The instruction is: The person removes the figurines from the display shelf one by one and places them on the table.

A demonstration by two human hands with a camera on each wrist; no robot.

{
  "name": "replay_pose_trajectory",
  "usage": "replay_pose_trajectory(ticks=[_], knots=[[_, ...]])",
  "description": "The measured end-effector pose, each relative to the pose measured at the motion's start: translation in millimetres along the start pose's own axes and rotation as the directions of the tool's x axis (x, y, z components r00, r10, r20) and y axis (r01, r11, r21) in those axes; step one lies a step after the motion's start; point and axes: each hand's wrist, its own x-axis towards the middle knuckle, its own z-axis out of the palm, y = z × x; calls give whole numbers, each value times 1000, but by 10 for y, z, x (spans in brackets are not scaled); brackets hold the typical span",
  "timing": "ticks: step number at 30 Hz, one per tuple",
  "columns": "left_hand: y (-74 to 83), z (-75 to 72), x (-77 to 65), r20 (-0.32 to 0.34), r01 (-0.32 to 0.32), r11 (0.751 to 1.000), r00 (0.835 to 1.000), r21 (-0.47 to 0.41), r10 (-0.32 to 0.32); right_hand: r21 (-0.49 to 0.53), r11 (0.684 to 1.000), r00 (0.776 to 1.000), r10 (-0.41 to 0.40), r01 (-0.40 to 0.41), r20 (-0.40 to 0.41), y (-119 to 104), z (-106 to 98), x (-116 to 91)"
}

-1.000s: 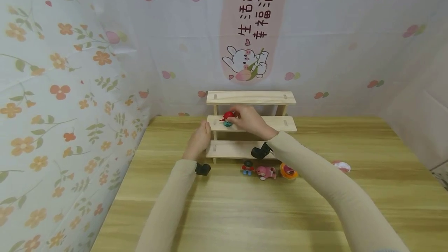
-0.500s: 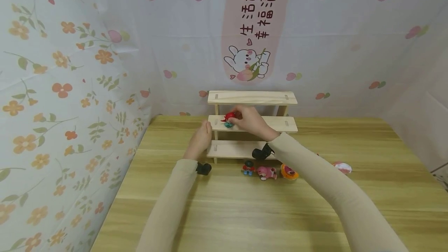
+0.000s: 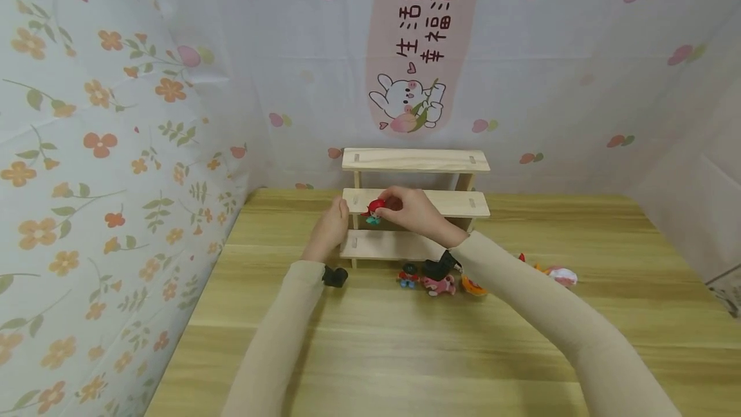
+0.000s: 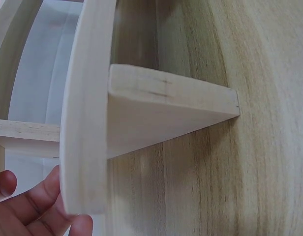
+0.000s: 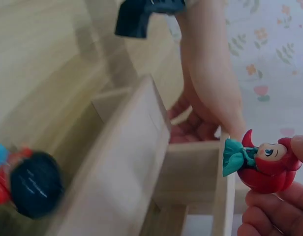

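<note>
My right hand pinches a small mermaid figurine by its red hair, between thumb and fingers. Its teal tail points toward the shelf in the right wrist view. The figurine hangs at the front edge of the middle board, near the left end; whether it touches the wood I cannot tell. With my left hand I hold the left end of that middle board of the wooden tiered shelf. In the left wrist view, fingers lie against the board's end.
Before the shelf's foot lie a figurine with a black hat, a pink toy and an orange toy, partly covered by my right wrist camera. Farther right, a white-and-pink toy lies beyond my sleeve. A patterned cloth hangs behind.
My right hand has drawn the mermaid figurine from the top of the middle board toward me, to its front edge. My left hand has stayed at the board's end.
</note>
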Motion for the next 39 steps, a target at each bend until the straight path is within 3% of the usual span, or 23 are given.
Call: replay_pose_trajectory(ticks=[12, 17, 28, 34, 39], knots=[[25, -11, 10, 0, -19, 1000, 1000, -2, 19, -82, 996, 991, -13, 24, 130, -26, 171, -362], [24, -31, 16, 3, -27, 1000, 1000, -13, 27, -141, 985, 984, -73, 97, 165, 24, 316, -505], [31, -8, -1, 2, -35, 999, 999, 5, 35, -306, 930, 977, -172, 202, 123, 121, 628, -719], [20, -3, 9, -15, -39, 999, 999, 6, 39, -351, 906, 971, -227, 238, 73, 126, 678, -744], [12, -4, 2, -15, -31, 999, 999, 8, 31, -371, 890, 964, -251, 264, 85, 134, 715, -760]])
